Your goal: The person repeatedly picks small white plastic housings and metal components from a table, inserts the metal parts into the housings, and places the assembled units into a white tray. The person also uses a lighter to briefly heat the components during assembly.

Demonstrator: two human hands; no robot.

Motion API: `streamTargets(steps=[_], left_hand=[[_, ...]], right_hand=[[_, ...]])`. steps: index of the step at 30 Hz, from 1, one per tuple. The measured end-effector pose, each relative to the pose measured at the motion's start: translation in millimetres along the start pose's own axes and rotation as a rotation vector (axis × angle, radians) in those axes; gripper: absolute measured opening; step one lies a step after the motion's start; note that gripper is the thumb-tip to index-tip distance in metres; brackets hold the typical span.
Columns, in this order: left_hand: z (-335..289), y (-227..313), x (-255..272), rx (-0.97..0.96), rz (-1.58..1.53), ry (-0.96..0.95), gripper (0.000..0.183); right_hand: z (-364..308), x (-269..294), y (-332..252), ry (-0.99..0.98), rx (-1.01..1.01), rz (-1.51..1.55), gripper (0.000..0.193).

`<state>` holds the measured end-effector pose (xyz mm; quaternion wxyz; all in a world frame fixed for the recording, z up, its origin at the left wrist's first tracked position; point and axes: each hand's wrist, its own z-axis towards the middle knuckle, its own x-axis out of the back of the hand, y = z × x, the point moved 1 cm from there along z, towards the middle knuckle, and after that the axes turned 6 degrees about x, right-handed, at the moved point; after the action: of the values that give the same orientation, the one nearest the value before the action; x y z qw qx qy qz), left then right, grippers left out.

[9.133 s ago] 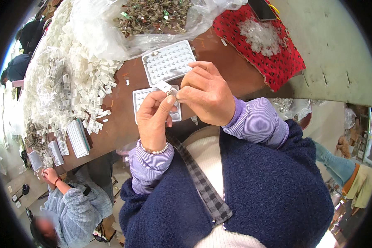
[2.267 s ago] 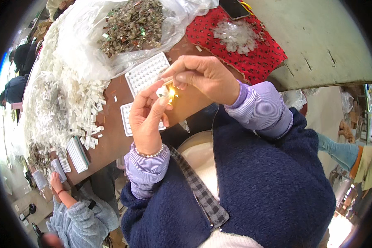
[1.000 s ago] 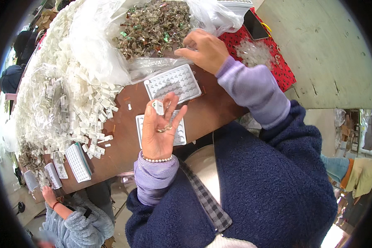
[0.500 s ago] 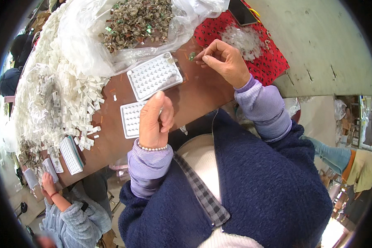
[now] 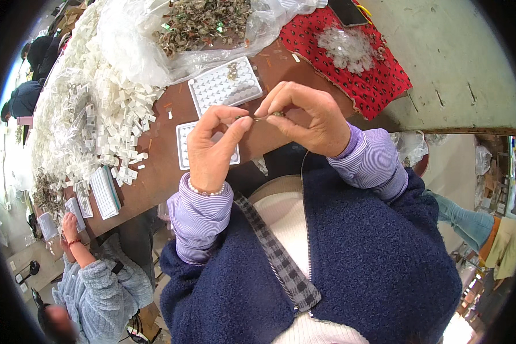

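Both forearms, in striped purple sleeves, angle inward over a brown table [image 5: 163,146]; the left hand [image 5: 210,150] rises nearly upright, thumb and index finger pinching one end of a small thin part [image 5: 260,118]; the right hand [image 5: 314,117] reaches in from the right, fingers curled, pinching the other end; the part spans the gap between their fingertips; one white tray [image 5: 212,89] lies beyond the left hand, another white tray [image 5: 183,152] partly behind it.
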<state>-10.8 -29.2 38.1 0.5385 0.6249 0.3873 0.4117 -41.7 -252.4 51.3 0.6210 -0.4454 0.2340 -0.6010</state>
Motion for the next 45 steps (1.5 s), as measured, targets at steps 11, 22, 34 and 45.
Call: streamTargets(steps=[11, 22, 34, 45], left_hand=[[-17, 2, -6, 0.002, -0.251, 0.112, 0.017], [-25, -9, 39, 0.057, -0.239, 0.169, 0.029], [48, -33, 150, 0.244, 1.256, 0.610, 0.044], [6, -24, 105, -0.041, 1.224, 0.504, 0.014]], right_hand=[[-6, -10, 14, 0.233, -0.043, 0.104, 0.022], [39, -60, 11, -0.013, 0.296, -0.599, 0.014], [19, -68, 26, -0.054, 0.030, -0.258, 0.016], [65, -77, 23, -0.025, 0.173, -0.108, 0.003]])
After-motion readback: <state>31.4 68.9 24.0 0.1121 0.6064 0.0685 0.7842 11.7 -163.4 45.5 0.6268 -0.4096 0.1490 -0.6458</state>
